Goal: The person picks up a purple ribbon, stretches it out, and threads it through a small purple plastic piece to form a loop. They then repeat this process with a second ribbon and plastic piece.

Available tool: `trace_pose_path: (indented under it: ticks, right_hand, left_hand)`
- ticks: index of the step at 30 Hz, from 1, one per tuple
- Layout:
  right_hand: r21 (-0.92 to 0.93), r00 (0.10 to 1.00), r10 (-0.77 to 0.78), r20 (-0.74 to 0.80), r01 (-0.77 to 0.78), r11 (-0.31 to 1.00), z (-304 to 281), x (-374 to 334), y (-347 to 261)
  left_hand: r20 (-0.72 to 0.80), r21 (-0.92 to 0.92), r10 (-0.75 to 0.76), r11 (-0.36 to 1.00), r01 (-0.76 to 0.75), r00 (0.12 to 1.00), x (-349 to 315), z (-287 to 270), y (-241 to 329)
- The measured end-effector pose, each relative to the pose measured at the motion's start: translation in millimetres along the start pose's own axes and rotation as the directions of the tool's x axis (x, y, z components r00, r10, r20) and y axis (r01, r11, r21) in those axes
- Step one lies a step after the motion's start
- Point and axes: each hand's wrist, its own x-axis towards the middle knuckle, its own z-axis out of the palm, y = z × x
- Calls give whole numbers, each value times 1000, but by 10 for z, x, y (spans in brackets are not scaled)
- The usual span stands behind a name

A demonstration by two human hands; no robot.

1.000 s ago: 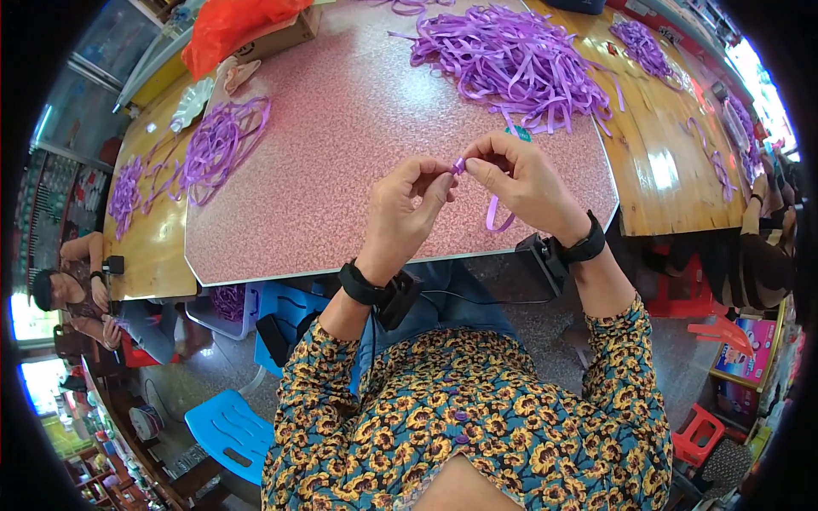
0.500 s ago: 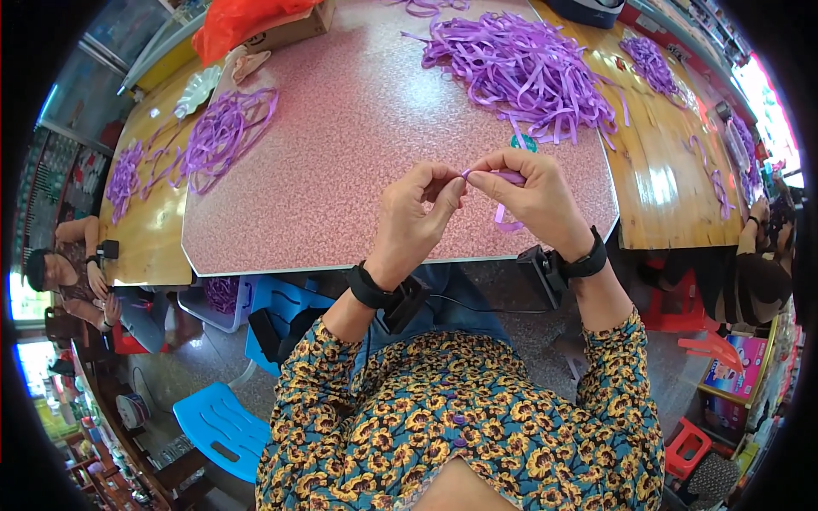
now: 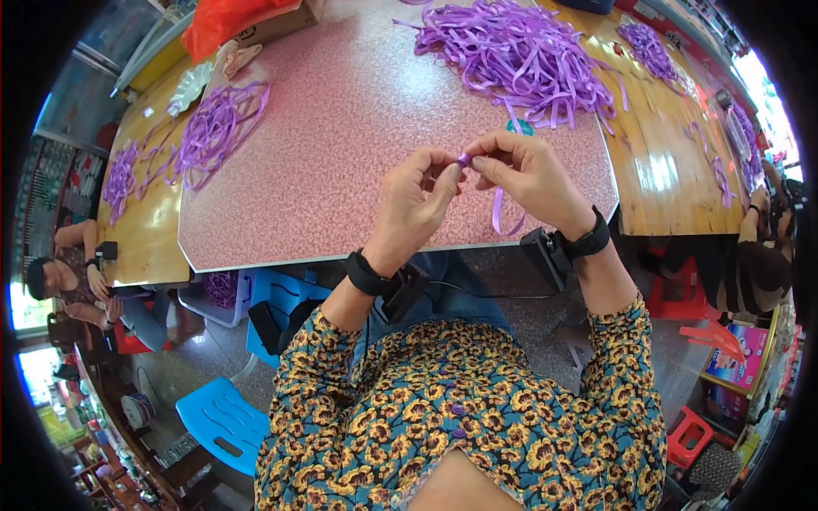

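Note:
A purple ribbon (image 3: 498,213) is pinched between my two hands just above the pink speckled tabletop (image 3: 341,170). My left hand (image 3: 417,198) has thumb and forefinger closed on one part of it. Close beside, the thumb and fingers of my right hand (image 3: 527,180) grip the ribbon too, and its tail hangs in a loop below them. A small round green object (image 3: 520,127) lies just beyond my right hand. Past that, a large tangled pile of purple ribbons (image 3: 528,64) covers the far right of the tabletop.
More purple ribbons (image 3: 213,132) lie at the tabletop's left edge. A red plastic bag (image 3: 223,24) and a cardboard box (image 3: 281,21) stand far left. Blue stools (image 3: 223,422) are at my left. People sit at both sides.
A short band of ribbon now shows between my fingertips, and the tail below my right hand hangs longer and more open. The view has shifted slightly.

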Motion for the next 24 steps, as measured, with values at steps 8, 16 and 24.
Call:
trace_pose_path:
  ticks: [8, 16, 24]
  right_hand:
    - [-99, 993, -66, -96, 57, 993, 107, 8, -7]
    - [-13, 992, -61, -111, 60, 998, 188, 36, -41]
    - [-26, 998, -37, -52, 36, 999, 155, 19, -48]
  left_hand:
    - [1, -36, -37, 999, 37, 999, -18, -57, 17]
    - [-1, -45, -32, 999, 32, 999, -24, -96, 34]
    - [9, -87, -29, 996, 30, 1000, -39, -130, 27]
